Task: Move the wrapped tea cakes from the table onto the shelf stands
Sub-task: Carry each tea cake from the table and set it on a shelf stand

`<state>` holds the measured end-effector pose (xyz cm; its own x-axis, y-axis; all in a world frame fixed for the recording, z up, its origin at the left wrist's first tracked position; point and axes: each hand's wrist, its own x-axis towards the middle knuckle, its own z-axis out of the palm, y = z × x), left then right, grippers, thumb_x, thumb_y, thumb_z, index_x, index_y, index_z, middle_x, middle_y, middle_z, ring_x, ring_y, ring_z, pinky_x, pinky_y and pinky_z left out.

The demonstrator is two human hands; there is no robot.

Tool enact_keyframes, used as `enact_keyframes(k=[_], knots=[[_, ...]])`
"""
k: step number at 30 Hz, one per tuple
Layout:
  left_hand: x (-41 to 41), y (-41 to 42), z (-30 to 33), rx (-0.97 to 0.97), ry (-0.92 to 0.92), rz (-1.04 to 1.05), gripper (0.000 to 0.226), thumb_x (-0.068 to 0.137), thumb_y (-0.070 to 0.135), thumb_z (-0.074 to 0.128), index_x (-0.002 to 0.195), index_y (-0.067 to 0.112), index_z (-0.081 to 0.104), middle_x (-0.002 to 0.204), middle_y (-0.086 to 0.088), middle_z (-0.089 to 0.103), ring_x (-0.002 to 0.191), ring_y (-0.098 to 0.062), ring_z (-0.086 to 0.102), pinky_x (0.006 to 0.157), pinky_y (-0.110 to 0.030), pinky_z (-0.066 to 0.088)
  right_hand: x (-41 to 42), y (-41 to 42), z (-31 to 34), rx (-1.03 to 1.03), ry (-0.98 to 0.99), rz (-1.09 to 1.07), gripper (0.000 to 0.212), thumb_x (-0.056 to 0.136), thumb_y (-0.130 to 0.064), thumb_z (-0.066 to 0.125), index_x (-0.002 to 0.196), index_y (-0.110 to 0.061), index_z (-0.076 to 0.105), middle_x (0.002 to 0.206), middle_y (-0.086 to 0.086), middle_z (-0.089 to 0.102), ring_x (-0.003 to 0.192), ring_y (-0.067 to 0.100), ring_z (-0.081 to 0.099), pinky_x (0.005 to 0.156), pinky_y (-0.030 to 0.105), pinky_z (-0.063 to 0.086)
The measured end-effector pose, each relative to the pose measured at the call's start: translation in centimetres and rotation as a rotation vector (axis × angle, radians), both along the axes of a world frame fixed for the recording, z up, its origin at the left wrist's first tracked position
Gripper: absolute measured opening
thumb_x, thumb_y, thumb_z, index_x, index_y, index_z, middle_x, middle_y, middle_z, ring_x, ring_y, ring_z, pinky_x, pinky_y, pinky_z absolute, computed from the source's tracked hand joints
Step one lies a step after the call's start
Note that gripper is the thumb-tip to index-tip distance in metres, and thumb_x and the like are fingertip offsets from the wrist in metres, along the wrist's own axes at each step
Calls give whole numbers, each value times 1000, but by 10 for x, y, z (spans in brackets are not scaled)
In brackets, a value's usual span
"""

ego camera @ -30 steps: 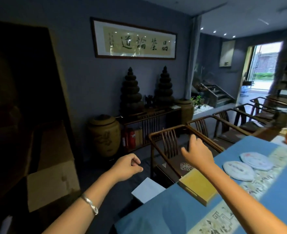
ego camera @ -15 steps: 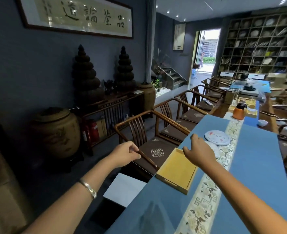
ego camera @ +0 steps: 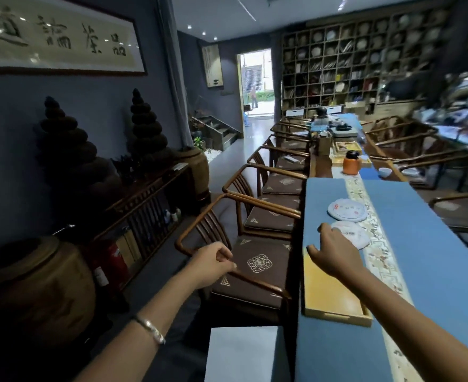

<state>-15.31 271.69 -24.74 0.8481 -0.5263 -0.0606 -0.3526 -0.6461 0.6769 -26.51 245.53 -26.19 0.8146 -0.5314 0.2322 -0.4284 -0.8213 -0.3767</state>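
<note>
- The right hand [ego camera: 333, 255], right of the frame's centre, reaches out over the blue table [ego camera: 425, 244] with fingers spread and empty; its fingertips lie at the left edge of the near tea cake [ego camera: 355, 235], though whether they touch the wrapper I cannot tell.
- That near tea cake, a flat round disc in white paper, lies on the patterned runner [ego camera: 378, 244] down the table's middle, partly hidden by the hand.
- The far tea cake [ego camera: 347, 210] lies just above it in the frame, also on the runner, the two rims almost meeting.
- A shallow yellow tray [ego camera: 329, 296] sits at the table's left edge in the lower centre, under the right wrist and forearm.
- The left hand [ego camera: 212, 264], left of centre, is loosely curled with nothing in it, hanging over the near chair [ego camera: 254, 266] with its dark cushion.
- A silver bracelet [ego camera: 150, 328] circles the left wrist, lower left.
- More wooden chairs line the table's left side up towards the centre of the frame.
- An orange jar [ego camera: 351, 163] stands further up the table, above the cakes.
- The wall shelf [ego camera: 365, 59], a grid of compartments holding round discs, fills the upper right, well apart from the cakes, with chairs and table clutter between.
- A large brown urn [ego camera: 40, 285] sits at lower left.
</note>
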Motion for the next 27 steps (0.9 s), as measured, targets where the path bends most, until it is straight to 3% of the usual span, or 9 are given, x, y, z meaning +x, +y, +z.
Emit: enact_keyframes(k=[4,8,11,18,27], knots=[[29,-26,-7,4,8,-129,16,84,27,72,96,24,63,87,8,63,81,-11,61,68,-26,48,0,6,-2,-8,46,-110,31,92,-32,54,111,-10,42,112,16,56,95,36,59,66,36,43],[50,-71,-14,-10,58,-297,13,85,29,71,92,28,60,88,9,63,81,-9,60,64,-24,47,-8,-7,-6,2,59,-257,36,93,-32,52,120,-10,42,117,15,56,105,36,58,72,37,44],[60,-107,-20,-4,52,-391,15,85,28,72,96,27,61,94,6,65,89,-11,61,71,-25,48,-14,-26,-9,24,69,-346,40,93,-33,51,124,-8,41,122,17,55,109,35,56,71,35,39],[94,-184,-30,0,35,-457,19,83,25,71,99,19,64,96,1,66,84,-13,61,67,-25,46,-6,-77,-17,60,63,-499,40,95,-35,52,124,-9,40,120,14,54,102,33,59,72,36,45],[129,-270,-70,-1,107,-507,22,85,24,66,105,17,60,93,-4,63,83,-20,62,68,-33,51,25,-116,-44,82,122,-537,41,97,-36,47,128,-10,38,117,12,53,95,30,59,65,32,41]])
